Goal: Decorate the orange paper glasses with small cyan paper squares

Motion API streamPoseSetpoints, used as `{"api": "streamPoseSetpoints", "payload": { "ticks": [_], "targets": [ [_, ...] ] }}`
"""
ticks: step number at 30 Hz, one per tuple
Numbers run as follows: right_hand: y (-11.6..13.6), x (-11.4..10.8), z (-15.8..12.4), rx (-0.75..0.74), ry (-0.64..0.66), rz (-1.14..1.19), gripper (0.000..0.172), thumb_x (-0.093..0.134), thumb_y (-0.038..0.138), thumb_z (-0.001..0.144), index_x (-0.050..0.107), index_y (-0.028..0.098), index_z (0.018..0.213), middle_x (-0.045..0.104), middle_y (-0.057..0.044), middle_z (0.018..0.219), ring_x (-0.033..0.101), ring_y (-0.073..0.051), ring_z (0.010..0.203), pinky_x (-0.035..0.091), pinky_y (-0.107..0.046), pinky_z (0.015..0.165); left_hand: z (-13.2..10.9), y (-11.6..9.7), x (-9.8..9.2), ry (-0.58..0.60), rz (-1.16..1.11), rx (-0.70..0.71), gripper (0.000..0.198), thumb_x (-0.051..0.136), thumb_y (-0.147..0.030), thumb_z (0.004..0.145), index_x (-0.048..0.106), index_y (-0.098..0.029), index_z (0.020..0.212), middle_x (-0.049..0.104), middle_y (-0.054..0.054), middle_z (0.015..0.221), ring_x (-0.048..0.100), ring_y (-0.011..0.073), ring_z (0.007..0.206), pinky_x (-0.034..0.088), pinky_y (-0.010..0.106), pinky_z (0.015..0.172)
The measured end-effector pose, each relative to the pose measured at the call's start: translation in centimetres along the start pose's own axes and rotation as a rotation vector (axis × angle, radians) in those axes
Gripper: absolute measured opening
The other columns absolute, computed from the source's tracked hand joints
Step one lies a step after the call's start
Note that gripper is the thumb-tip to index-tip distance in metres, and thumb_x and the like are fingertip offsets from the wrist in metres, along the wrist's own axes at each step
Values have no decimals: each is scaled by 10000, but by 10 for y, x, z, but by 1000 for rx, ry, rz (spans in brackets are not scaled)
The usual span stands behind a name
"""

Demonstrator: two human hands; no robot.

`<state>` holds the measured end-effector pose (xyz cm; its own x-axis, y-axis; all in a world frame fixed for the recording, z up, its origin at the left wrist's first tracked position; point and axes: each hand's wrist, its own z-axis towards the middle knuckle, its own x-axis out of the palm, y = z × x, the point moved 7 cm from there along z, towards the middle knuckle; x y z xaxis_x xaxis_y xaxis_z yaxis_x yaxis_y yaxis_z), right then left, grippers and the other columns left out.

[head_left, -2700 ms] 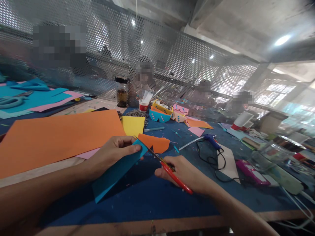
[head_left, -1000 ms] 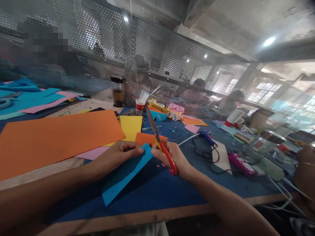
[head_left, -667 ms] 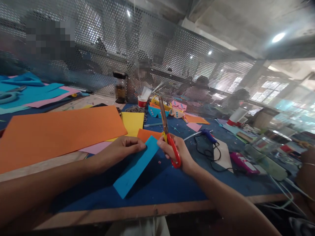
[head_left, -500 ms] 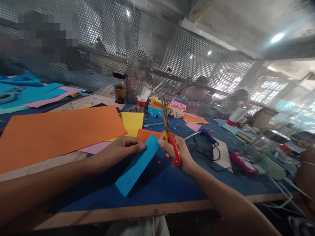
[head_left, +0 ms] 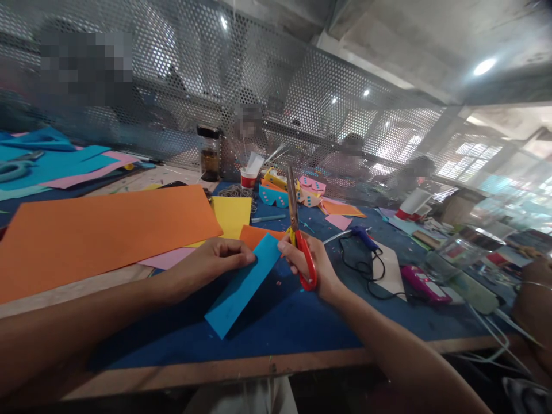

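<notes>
A blue paper strip slants between my hands above the dark blue table top. My left hand is closed on its left edge, pinched between thumb and fingers. Red-handled scissors are in my right hand, blades together and pointing up. The thumb and a finger of that same hand also touch the strip's upper right corner. Behind the strip lies a smaller orange paper piece, partly covered. To the left, a large orange sheet rests over a yellow sheet.
A glue gun with a black cord lies right, near a magenta device. Folded paper pieces with small squares, a paper cup and a lidded jar stand at the back. Another person's hand is at far right.
The strip's lower end has risen slightly and shifted a little right. The scissors have tilted slightly more upright. Both hands keep their hold.
</notes>
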<state>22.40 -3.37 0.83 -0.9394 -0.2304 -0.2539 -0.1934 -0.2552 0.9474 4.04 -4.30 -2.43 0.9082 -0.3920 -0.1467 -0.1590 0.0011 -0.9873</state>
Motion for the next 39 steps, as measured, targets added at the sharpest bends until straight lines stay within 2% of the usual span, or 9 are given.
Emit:
{"api": "streamPoseSetpoints", "payload": {
  "ticks": [6, 13, 20, 31, 35, 39],
  "targets": [
    [-1, 1, 0, 6, 3, -29, 308, 715, 464, 857, 590, 184, 835, 513, 62, 610, 478, -78, 484, 370, -193, 460, 2, -1, -1, -23, 28, 13, 367, 771, -550, 765, 696, -193, 726, 519, -49, 597, 372, 112, 528, 262, 229, 490],
    [-3, 2, 0, 5, 0, 12, 275, 718, 432, 853, 589, 189, 846, 522, 65, 640, 473, -72, 489, 374, -190, 460, 0, -5, -1, -25, 38, 22, 376, 760, -546, 778, 675, -186, 713, 488, -45, 622, 364, 111, 549, 244, 230, 504],
    [2, 2, -2, -16, 27, 29, 268, 689, 429, 865, 586, 186, 818, 524, 59, 638, 478, -72, 494, 386, -189, 464, 2, 2, -4, -6, 54, 5, 360, 708, -546, 842, 648, -199, 763, 426, -45, 658, 329, 117, 559, 243, 245, 524],
    [-3, 3, -1, -28, 58, 79, 255, 676, 419, 889, 582, 183, 861, 514, 66, 652, 472, -60, 494, 377, -176, 459, 3, 6, -8, -29, 98, 0, 396, 692, -587, 844, 666, -194, 806, 468, -37, 672, 389, 128, 576, 260, 245, 527],
    [-4, 10, -4, 1, 109, 62, 261, 695, 421, 871, 583, 185, 869, 495, 72, 637, 473, -66, 493, 422, -185, 479, 2, 2, -6, -12, 78, 21, 390, 670, -584, 869, 687, -195, 840, 487, -33, 689, 399, 129, 587, 289, 243, 539],
    [-7, 18, -6, 50, 140, 62, 290, 724, 441, 847, 592, 187, 895, 488, 78, 625, 455, -72, 485, 480, -215, 504, 0, -3, -5, -20, 56, 43, 375, 703, -548, 845, 671, -184, 765, 463, -34, 664, 388, 130, 581, 324, 246, 545]
  ]
}}
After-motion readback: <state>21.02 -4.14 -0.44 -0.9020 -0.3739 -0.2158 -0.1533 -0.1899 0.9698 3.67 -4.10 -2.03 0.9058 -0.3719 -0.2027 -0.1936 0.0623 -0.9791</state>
